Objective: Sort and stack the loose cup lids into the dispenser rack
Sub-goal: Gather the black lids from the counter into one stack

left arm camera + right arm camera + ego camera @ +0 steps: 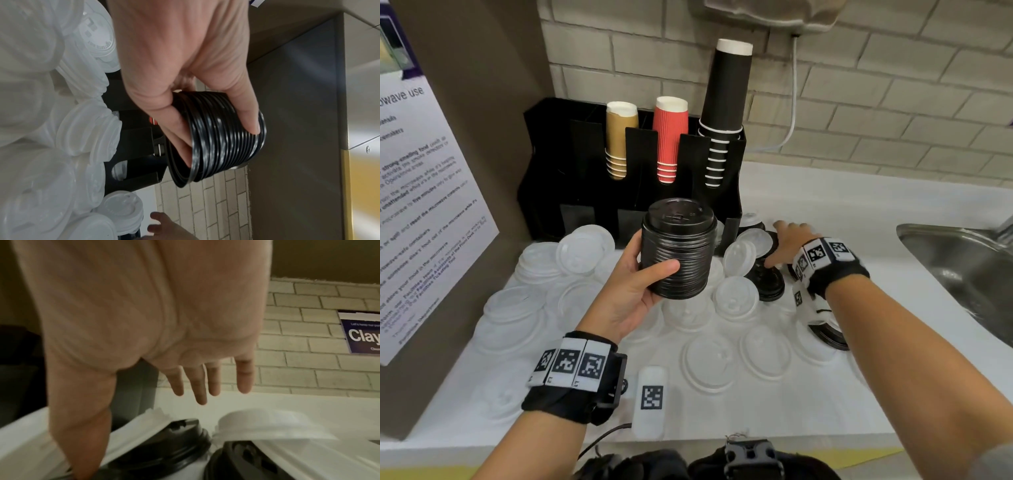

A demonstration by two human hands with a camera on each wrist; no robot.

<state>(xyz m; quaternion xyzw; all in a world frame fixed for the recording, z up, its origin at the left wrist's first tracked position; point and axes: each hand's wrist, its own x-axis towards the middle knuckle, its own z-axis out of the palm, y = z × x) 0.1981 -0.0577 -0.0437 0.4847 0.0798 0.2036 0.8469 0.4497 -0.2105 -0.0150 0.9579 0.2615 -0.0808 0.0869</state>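
White lids [582, 253] lie scattered over the white bench [825, 394], lower left to centre of the head view. The black dispenser rack [571, 192] stands upper left of centre, holding tan, red and black cup stacks. At frame centre the left hand [635, 291] grips a stack of black lids [678, 248], thumb across its side, raised in front of the rack. Right of centre the right hand [787, 245], fingers extended and spread, reaches over loose black lids [768, 279]. A steel sink [962, 270] occupies the right edge.
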